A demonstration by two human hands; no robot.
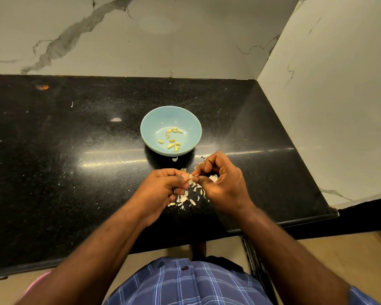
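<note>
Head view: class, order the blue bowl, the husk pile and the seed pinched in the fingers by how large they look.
1. blue bowl
2. husk pile, nearer the camera yet smaller
3. pinched seed, smallest by far

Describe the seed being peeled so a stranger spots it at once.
On the black countertop, nearer the person than the light blue bowl, lies a heap of pale husks. Above it, the left hand and right hand pinch one whitish seed between their fingertips, the only piece held aloft.

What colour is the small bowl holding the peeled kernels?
Light blue: a round bowl on the black counter; clearest in the head view.
</note>
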